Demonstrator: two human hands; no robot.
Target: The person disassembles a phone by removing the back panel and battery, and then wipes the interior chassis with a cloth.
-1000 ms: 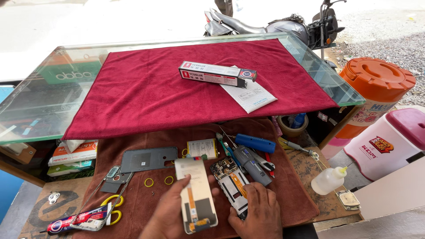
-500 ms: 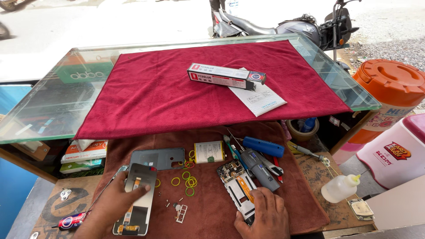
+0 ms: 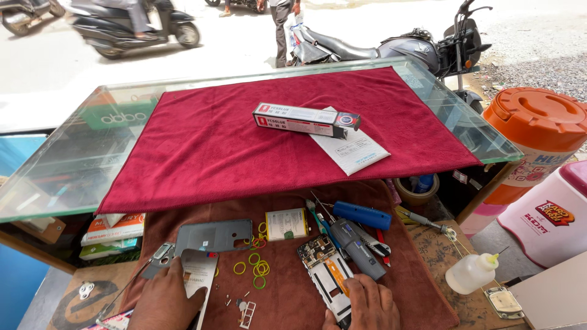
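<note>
Brown cloth now bears the phone screen (image 3: pixel 199 278), left hand (image 3: pixel 165 299) flat on it; right hand (image 3: pixel 367 302) presses the opened phone (image 3: pixel 324 275).

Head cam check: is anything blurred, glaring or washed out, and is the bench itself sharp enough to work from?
Head view: the street at the top is overexposed, and the passing scooter is motion-blurred. The glass counter shows reflections beside the red cloth. The bench is evenly lit and sharp: left hand on the phone panel, right hand on the opened phone.
</note>
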